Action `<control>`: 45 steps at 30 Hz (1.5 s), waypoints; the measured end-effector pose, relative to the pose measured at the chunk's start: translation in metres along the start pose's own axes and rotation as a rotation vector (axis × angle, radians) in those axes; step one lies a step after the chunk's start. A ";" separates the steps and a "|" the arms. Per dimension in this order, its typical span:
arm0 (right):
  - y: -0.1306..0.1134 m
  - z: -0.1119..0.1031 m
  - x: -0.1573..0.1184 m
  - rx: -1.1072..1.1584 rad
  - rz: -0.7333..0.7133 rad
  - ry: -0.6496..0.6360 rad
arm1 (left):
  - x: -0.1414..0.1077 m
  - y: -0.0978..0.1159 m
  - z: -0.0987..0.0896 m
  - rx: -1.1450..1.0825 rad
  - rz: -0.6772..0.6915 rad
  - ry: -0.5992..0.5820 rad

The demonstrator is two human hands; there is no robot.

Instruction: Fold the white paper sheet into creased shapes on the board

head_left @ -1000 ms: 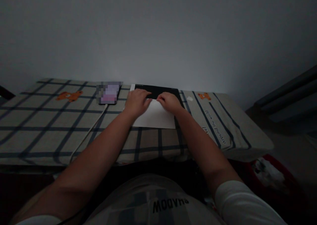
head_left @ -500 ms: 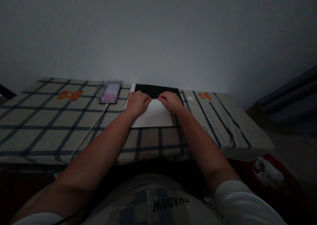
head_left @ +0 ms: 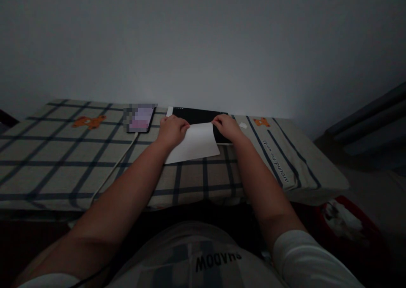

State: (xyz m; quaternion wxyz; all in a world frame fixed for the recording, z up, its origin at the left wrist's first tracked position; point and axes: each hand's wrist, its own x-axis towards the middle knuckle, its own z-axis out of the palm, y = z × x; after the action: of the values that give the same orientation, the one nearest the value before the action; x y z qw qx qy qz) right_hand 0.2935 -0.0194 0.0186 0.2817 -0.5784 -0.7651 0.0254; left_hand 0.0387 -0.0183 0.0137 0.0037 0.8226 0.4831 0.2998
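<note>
A white sheet of paper is stretched between my two hands, its near edge lying low over the checked cloth. My left hand pinches the sheet's far left corner between thumb and fingers. At the far right corner, my right hand grips the paper the same way. Behind and partly under the sheet lies a flat black item with a white left border and small white marks along its top; the sheet and my hands cover part of it.
A checked cloth with bear prints covers the table against a wall. To the left lies a phone with a white cable. A small white scrap is at the right. Below stands a red bin holding white material.
My hands have moved apart along the paper's far edge and slightly up. The sheet has shifted left and tilted, baring more of the black item on the right.
</note>
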 end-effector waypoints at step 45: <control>-0.022 -0.008 -0.004 -0.228 -0.057 0.044 | -0.004 0.009 -0.008 -0.007 0.012 -0.045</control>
State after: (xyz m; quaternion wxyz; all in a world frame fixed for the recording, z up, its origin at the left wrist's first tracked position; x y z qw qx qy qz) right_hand 0.2787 -0.0330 0.0315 0.2315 -0.5850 -0.7729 -0.0827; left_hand 0.0407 -0.0285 0.0214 0.0155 0.8321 0.4768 0.2830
